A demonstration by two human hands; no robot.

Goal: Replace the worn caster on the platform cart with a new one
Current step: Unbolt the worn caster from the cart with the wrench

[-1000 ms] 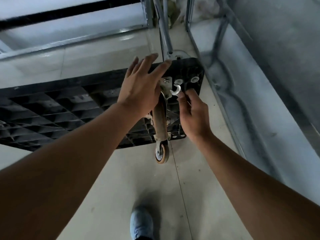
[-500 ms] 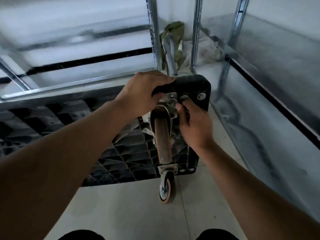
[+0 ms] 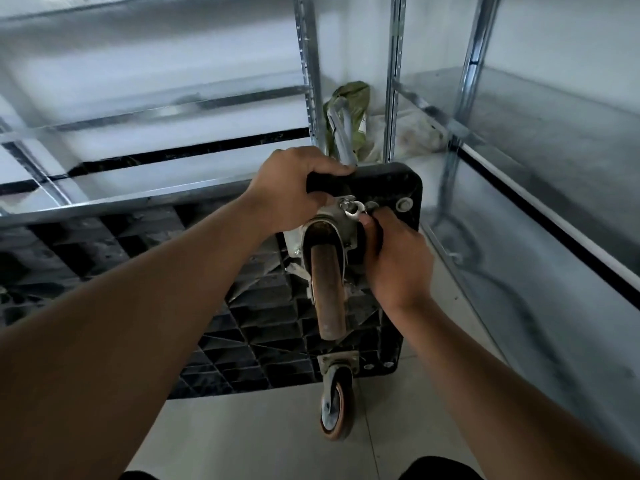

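Pale tiled floor (image 3: 242, 438), metal shelving (image 3: 308, 81) left and right. Our left hand (image 3: 294, 192) grips top edge of black platform cart (image 3: 138, 258), tipped on its side, ribbed underside facing us. Our right hand (image 3: 398, 258) pinches small silver tool (image 3: 353, 207) at mounting plate of worn caster (image 3: 327, 289), its brown wheel between our hands. Second caster (image 3: 337, 407) below, near floor. Green bag (image 3: 349, 109) behind cart, partly hidden by cart handle (image 3: 343, 136).

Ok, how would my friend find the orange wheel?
Find the black cart tipped on its side, ribbed underside showing. At its lowest corner, by the floor, sits a caster. Unlike the brown wheel above, it shows a grey hub with an orange rim.
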